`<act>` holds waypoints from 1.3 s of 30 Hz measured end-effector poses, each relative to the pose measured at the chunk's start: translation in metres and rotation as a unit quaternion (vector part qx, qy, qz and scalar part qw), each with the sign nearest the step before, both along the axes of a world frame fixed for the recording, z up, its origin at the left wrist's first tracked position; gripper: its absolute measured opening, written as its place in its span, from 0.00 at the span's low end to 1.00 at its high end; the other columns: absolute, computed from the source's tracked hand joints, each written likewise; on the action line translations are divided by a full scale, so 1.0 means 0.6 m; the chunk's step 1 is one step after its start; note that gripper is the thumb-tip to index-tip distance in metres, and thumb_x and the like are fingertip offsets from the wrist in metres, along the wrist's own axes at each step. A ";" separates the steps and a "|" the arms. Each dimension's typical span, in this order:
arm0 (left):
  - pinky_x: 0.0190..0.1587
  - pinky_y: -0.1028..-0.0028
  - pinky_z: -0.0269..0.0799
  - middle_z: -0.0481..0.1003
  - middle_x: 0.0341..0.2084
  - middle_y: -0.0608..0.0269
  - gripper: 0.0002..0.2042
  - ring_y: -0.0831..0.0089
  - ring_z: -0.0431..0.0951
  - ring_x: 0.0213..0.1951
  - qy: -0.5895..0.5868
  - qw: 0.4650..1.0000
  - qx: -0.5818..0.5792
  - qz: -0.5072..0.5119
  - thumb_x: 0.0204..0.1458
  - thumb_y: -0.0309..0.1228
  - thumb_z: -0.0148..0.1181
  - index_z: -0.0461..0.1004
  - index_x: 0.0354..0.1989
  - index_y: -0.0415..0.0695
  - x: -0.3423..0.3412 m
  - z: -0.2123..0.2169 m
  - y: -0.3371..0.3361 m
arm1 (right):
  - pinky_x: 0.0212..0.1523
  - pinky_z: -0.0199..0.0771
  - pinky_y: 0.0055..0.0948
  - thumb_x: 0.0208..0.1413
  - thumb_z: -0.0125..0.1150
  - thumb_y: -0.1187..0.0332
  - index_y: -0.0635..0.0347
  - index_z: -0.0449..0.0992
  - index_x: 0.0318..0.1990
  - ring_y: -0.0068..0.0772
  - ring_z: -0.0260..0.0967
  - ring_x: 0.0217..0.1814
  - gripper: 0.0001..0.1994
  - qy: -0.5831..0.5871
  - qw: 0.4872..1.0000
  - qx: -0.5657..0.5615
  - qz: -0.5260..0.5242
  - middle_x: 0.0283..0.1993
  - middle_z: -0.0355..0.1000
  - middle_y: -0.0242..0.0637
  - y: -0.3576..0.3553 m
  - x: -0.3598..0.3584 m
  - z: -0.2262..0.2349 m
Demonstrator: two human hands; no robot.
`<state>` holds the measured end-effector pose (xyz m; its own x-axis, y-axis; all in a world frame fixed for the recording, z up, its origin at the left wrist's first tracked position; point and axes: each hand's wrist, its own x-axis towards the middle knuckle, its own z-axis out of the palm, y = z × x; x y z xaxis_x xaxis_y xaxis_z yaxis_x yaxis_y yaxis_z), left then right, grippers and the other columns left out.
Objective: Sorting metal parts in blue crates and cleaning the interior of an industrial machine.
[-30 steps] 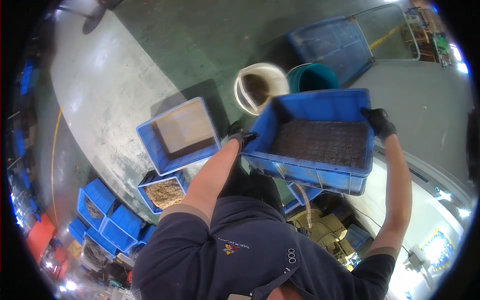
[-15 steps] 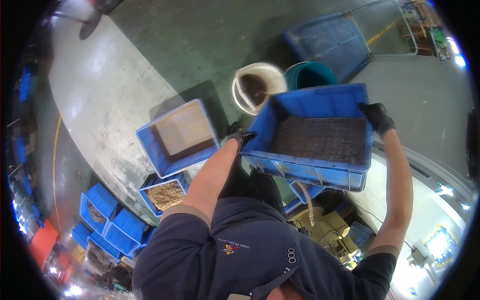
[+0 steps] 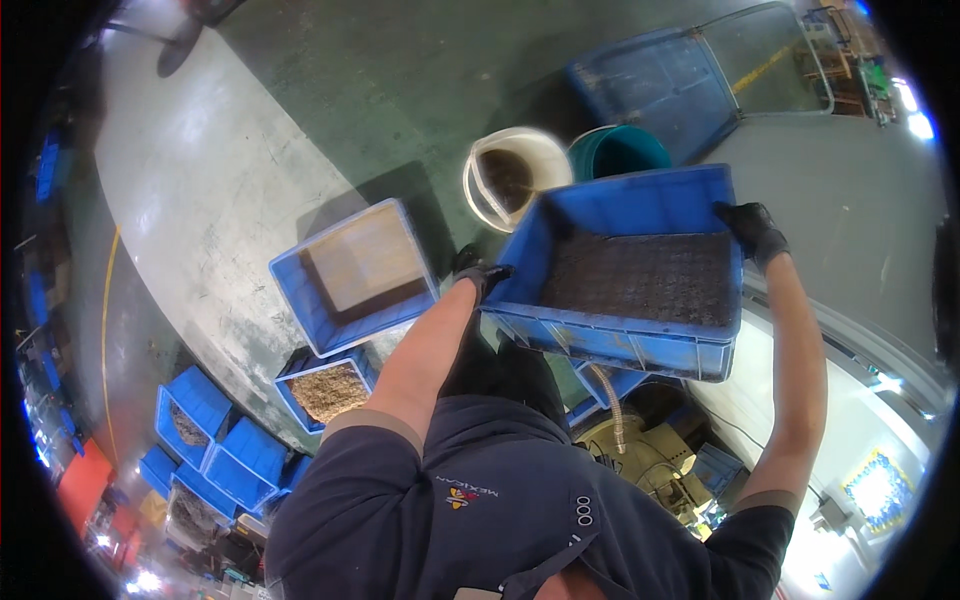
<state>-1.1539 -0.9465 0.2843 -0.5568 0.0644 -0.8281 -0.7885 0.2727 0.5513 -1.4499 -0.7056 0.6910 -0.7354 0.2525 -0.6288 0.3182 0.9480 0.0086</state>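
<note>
A large blue plastic crate [image 3: 640,340] with a dark, dirty bottom hangs between my two hands in front of my body, slightly tilted. My left hand [image 3: 486,280], in a black glove, grips its left rim. On the far right side, my right hand [image 3: 752,232], also black-gloved, has its fingers hooked over the rim. Nothing but dark residue shows inside the crate. Just beyond it stand a white bucket [image 3: 476,180] with dark contents and a teal bucket [image 3: 640,150], the latter partly hidden by the crate.
A blue crate with a pale bottom [image 3: 284,290] rests on the floor at left; nearer is a crate of golden shavings [image 3: 328,392]. Several blue bins [image 3: 246,468] stand lower left. A blue flatbed cart [image 3: 650,90] is far right. Machinery with a flexible hose [image 3: 615,420] sits by my right side.
Almost nothing differs. The view has shifted very slightly, and both hands keep their hold on the crate.
</note>
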 end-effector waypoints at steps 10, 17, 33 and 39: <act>0.59 0.65 0.59 0.66 0.56 0.51 0.42 0.58 0.64 0.59 0.056 0.994 -0.088 0.035 0.37 0.60 0.63 0.66 0.58 0.45 0.025 -0.045 -0.013 | 0.42 0.68 0.31 0.55 0.58 0.57 0.68 0.78 0.38 0.29 0.68 0.36 0.18 0.053 0.992 -0.118 0.005 0.35 0.75 0.40 0.159 0.050 -0.101; 0.45 0.58 0.70 0.77 0.37 0.48 0.24 0.52 0.77 0.41 0.047 0.987 -0.154 -0.002 0.49 0.54 0.53 0.78 0.40 0.46 -0.032 0.128 -0.016 | 0.32 0.69 0.28 0.49 0.57 0.66 0.58 0.77 0.31 0.27 0.67 0.28 0.07 0.080 0.945 -0.251 -0.196 0.29 0.73 0.34 0.342 0.244 -0.180; 0.42 0.56 0.69 0.77 0.33 0.47 0.23 0.46 0.76 0.38 0.268 0.912 -0.302 -0.076 0.53 0.51 0.49 0.77 0.39 0.42 -0.007 0.227 -0.016 | 0.37 0.69 0.24 0.48 0.52 0.80 0.66 0.72 0.48 0.24 0.66 0.34 0.17 0.231 0.790 -0.409 -0.395 0.36 0.72 0.34 0.353 0.630 -0.346; 0.41 0.59 0.69 0.78 0.35 0.51 0.17 0.55 0.77 0.35 0.469 0.838 -0.250 -0.126 0.56 0.40 0.51 0.76 0.48 0.44 0.030 0.272 0.061 | 0.36 0.71 0.29 0.50 0.53 0.77 0.67 0.73 0.44 0.31 0.69 0.35 0.12 0.310 0.621 -0.490 -0.527 0.35 0.73 0.39 0.418 0.793 -0.381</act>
